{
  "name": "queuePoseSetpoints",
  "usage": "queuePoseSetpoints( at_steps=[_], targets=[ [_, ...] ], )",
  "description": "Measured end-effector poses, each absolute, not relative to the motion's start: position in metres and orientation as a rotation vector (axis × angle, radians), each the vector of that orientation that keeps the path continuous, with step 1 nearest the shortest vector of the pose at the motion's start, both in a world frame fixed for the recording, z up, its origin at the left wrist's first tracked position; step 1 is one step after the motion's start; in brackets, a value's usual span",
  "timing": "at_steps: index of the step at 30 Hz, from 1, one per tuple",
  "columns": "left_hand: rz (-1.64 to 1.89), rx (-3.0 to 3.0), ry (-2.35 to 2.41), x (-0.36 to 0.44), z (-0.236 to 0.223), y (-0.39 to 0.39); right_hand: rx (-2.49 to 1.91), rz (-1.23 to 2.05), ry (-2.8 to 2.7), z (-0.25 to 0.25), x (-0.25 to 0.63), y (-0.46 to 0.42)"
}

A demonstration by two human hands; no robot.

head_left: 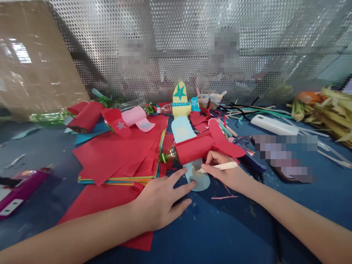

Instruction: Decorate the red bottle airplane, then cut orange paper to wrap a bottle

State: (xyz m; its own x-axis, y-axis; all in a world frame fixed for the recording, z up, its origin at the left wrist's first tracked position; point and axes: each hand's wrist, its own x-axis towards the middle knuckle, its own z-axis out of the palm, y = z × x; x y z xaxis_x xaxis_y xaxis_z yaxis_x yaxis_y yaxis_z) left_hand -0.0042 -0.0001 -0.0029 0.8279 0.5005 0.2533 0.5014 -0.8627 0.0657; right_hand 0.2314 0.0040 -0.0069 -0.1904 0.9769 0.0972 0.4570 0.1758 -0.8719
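Observation:
A toy plane built from a plastic bottle wrapped in red paper [195, 146] lies on the blue table, with light blue paper wings [183, 129] and a yellow tail bearing a teal star [180, 96]. My right hand [224, 172] is closed on a cream pen [220, 167], its tip on the near light blue wing [199, 179]. My left hand [162, 200] lies flat with fingers spread, fingertips pressing the same wing's edge.
A pile of red paper sheets [118, 157] lies left, with another red bottle plane [88, 116] and a pink roll [134, 115] behind. A white case [275, 125], coloured strips, dry husks [327, 110] sit right. A purple box [19, 189] is far left. Perforated metal screen behind.

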Motion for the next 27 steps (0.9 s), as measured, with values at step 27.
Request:
queuePoseSetpoints(
  at_steps=[27],
  targets=[
    [-0.294,-2.973,-0.841,-0.0033,-0.0017,-0.0011,-1.442,1.025,-1.766,-0.0052,0.2291,0.0018]
  ],
)
